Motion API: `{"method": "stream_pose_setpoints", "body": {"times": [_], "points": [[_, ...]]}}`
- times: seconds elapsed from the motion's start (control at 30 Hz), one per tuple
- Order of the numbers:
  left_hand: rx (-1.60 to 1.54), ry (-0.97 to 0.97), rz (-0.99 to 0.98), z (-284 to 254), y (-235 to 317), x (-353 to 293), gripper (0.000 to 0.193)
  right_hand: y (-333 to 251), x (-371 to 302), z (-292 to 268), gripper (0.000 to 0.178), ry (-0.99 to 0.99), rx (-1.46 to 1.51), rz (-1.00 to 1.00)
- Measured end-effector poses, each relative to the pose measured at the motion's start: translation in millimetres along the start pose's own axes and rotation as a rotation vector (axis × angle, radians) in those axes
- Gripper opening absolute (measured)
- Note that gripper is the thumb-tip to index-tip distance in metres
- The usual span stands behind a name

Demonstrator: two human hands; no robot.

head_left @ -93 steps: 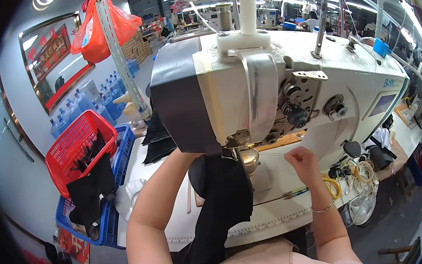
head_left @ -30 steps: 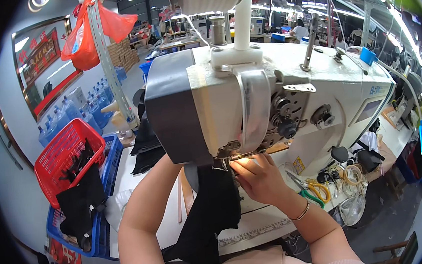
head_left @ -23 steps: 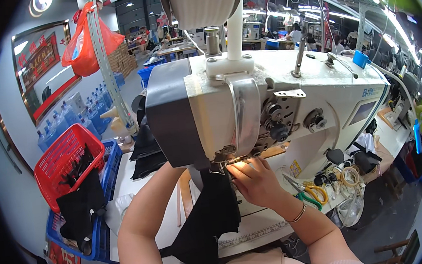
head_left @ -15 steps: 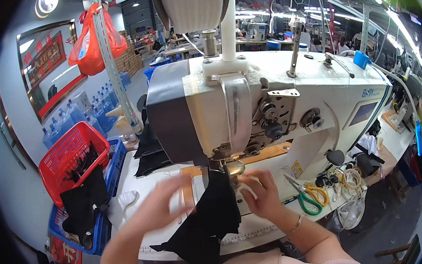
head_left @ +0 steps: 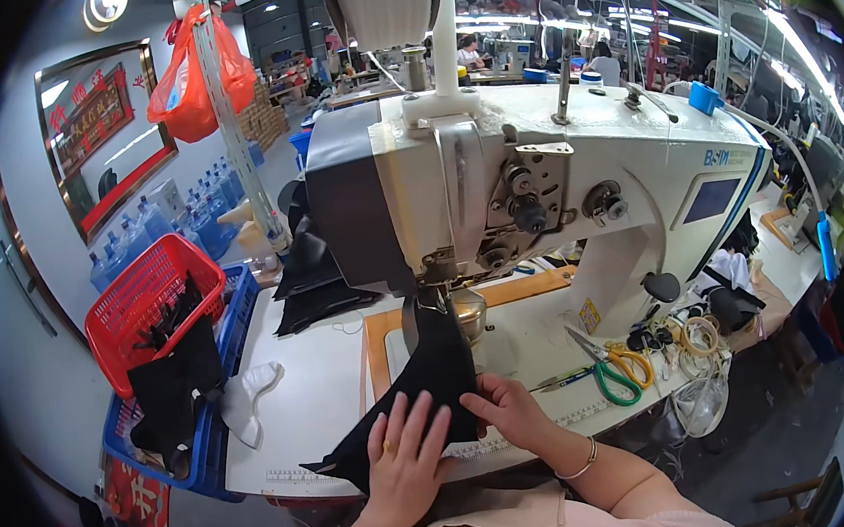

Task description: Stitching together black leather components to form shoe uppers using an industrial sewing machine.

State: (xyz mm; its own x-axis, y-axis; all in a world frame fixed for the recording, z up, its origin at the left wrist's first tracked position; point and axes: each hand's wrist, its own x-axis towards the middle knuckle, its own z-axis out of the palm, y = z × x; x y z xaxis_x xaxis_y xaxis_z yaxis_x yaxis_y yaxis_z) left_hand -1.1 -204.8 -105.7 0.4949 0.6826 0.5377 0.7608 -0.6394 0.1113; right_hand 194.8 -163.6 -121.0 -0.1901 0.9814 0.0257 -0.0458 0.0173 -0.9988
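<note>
A piece of black fabric (head_left: 437,357) runs from under the needle area of a white and grey sewing machine (head_left: 542,203) toward my body. My left hand (head_left: 406,463) lies flat on its near part with the fingers spread. At the fabric's right edge, my right hand (head_left: 516,414) pinches the cloth between thumb and fingers. A bracelet circles my right wrist. Behind the fabric, next to the needle, sits a rounded metal part (head_left: 469,312). The needle tip itself is too small to make out.
Red (head_left: 149,297) and blue baskets with black pieces stand at the left. A white piece (head_left: 251,399) and folded black fabric (head_left: 320,298) lie on the table. Right of my right hand are green-handled scissors (head_left: 615,384), yellow-handled scissors (head_left: 633,361) and a tape roll (head_left: 699,335).
Both hands have come down from beside the needle area toward my body. The left now rests on the black fabric, and the right has closed on its edge. The view has shifted slightly.
</note>
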Motion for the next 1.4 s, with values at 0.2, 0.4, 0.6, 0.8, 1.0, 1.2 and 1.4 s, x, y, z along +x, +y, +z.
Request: {"method": "stream_pose_setpoints", "body": {"times": [0.2, 0.4, 0.6, 0.8, 1.0, 1.2, 1.4], "points": [[-0.021, 0.019, -0.044, 14, -8, 29, 0.061, -1, 2, 13, 0.019, -0.029, 0.186, -0.033], [0.045, 0.251, 0.144, 29, -19, 29, 0.038, -8, 5, -4, 0.014, 0.017, -0.024, -0.067], [0.029, 0.186, 0.187, 19, -21, 30, 0.032, -39, 60, -45, 0.025, 0.409, -0.947, -0.945], [0.030, 0.121, 0.215, 3, -22, 38, 0.028, -40, 74, -41, 0.031, 0.297, -0.986, -0.992], [0.072, 0.076, 0.254, -3, -19, 45, 0.026, -37, 74, -46, 0.034, 0.302, -1.012, -1.005], [0.101, 0.052, 0.286, -5, -21, 50, 0.028, -36, 76, -47, 0.035, 0.283, -0.993, -1.023], [0.131, 0.066, 0.309, -5, -26, 57, 0.028, -36, 75, -46, 0.036, 0.293, -1.000, -1.019]]}}
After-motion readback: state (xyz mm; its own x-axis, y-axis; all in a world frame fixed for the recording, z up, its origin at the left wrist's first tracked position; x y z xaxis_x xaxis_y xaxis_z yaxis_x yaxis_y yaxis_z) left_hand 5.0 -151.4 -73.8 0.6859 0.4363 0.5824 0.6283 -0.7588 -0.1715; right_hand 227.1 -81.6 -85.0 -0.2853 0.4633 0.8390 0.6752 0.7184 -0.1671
